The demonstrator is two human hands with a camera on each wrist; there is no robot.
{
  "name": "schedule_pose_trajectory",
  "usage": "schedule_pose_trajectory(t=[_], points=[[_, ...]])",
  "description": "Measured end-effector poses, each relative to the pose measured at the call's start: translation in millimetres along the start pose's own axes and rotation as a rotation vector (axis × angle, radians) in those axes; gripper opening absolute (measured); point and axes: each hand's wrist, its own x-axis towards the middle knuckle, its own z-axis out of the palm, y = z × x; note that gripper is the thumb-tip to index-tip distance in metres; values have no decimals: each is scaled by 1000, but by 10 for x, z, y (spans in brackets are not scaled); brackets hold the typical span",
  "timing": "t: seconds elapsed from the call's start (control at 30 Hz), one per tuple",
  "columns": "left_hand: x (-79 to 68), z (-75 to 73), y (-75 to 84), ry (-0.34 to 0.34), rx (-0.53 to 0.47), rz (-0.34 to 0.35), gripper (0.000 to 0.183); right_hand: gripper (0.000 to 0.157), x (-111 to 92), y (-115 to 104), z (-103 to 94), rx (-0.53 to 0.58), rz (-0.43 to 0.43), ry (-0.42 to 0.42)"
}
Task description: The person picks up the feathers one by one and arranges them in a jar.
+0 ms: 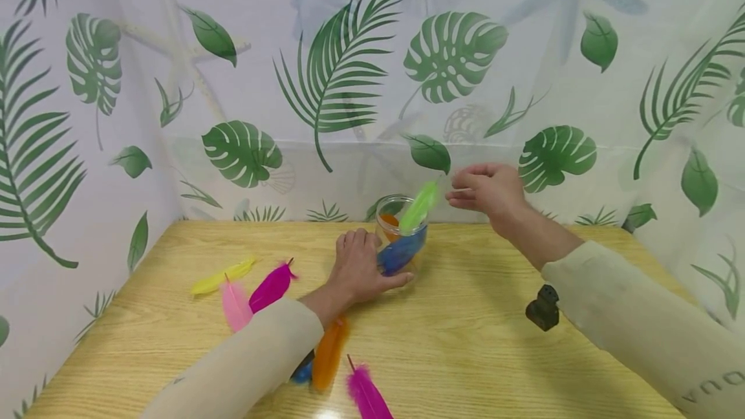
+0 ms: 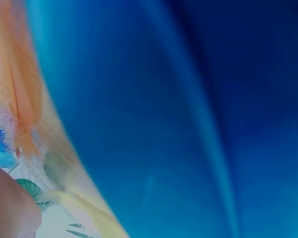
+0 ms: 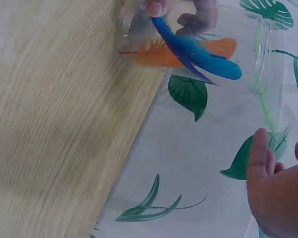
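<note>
Our left hand [image 1: 362, 270] grips a glass jar [image 3: 247, 54]; our right hand [image 1: 487, 191] is loosely extended.
Inside we see an orange feather [image 3: 161, 56]; a blue feather [image 1: 401, 253] shows by our left hand, inside or against the glass, we cannot tell. A green feather [image 1: 420, 207] slants from the jar's mouth, just beside our right hand.

Clear jar [image 3: 244, 34], upright on the table [image 1: 489, 341], with feathers.
Left hand [image 1: 363, 270] grips it; an orange feather [image 3: 156, 57] stands inside, a blue one [image 1: 401, 252] slants along the glass, a lime one [image 1: 420, 207] crosses the rim beside the right hand [image 1: 489, 191].
</note>
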Motion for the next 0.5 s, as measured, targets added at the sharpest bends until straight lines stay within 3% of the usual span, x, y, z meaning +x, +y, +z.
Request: schedule_pose_trajectory(t=[0.13, 0.23, 0.4, 0.5], points=[[-3, 10, -10, -12, -11, -8, 86, 50, 41, 45, 57, -35, 10, -161], [-5, 17, -12, -13, -18, -12, 86, 56, 58, 65, 105, -29, 2, -237], [-6, 12, -12, -3, -7, -8, 85, 54, 41, 39, 137, -15, -18, -245], [-2, 8, -13, 0, 11, -2, 83, 42, 21, 20, 124, -18, -11, -225]])
